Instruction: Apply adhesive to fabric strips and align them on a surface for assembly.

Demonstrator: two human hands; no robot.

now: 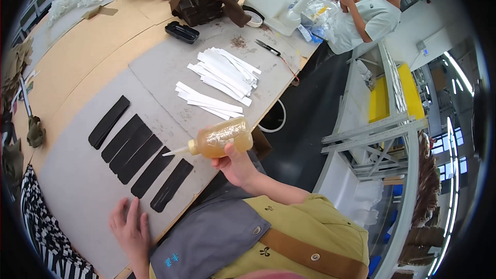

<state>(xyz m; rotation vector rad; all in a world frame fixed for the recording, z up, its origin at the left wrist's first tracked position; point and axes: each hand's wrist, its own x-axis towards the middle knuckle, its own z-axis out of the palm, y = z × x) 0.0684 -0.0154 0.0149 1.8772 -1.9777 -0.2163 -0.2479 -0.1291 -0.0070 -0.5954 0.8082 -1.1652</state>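
Looks early imo: right hand (235,166) gripping squeeze bottle (223,138) over a black strip (151,174), left hand (130,228) loosely spread, white strips (222,75) sitting apart.

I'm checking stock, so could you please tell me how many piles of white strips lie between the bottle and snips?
2: a larger pile nearer the snips and a smaller pile nearer the bottle. None seems hidden.

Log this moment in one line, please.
right hand: holding amber bottle, nozzle toward black strips | left hand: on grey board | white strips: lying beyond bottle
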